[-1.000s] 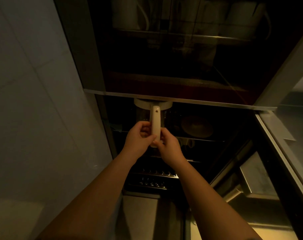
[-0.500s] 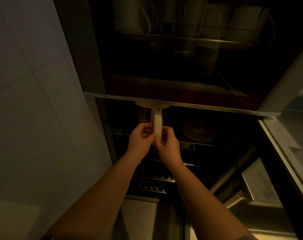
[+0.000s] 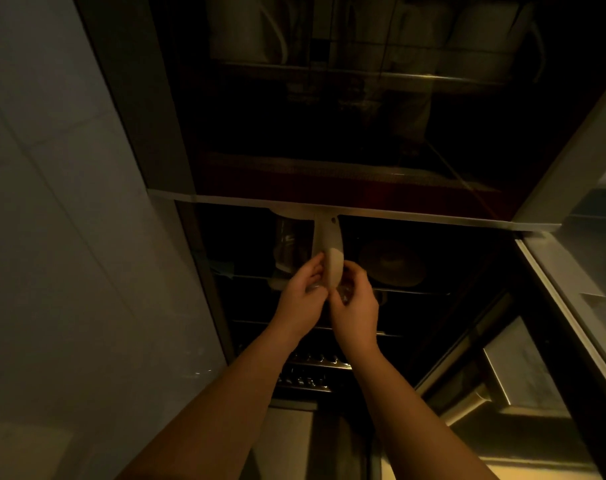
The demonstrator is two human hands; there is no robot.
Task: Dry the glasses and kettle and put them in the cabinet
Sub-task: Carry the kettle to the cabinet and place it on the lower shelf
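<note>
Head view, dim light: both hands reach up into the open cabinet (image 3: 204,258), left hand (image 3: 300,299) and right hand (image 3: 355,308) each curled round the lower end of the kettle (image 3: 294,244) handle (image 3: 331,251), kettle on the shelf (image 3: 412,291) beside a dark bowl (image 3: 391,261).

Left hand (image 3: 300,299) and right hand (image 3: 355,306) grip the kettle (image 3: 331,251) handle.

I'm getting a dim, amber-tinted feed: the dark glass-fronted cabinet (image 3: 329,116) swallows detail, faint reflections streak it, and straight edges bow outward.
</note>
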